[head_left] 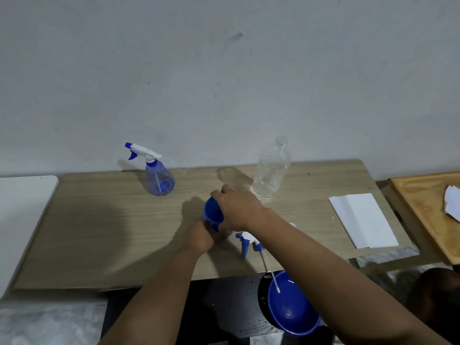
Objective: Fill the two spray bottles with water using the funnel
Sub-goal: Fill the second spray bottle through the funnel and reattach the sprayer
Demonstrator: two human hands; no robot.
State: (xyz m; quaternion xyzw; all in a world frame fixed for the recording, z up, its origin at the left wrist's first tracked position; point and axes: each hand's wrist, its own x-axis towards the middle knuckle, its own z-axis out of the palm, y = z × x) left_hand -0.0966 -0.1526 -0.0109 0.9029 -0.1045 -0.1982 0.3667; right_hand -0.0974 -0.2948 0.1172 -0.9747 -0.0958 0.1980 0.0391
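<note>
This is looking like a plain room in a home or a simple workspace; which one, the view is not telling. A bare, scuffed grey wall [224,70] is standing behind a light wood-laminate table [99,232]. Another white table [22,195] and an orange wooden one [423,207] are sitting beside it, and a blue basin [291,310] is lying below.

We can read no text, label, brand or number anywhere; the clear water bottle [271,170] near the table's [99,232] far edge shows no label we can make out.
</note>
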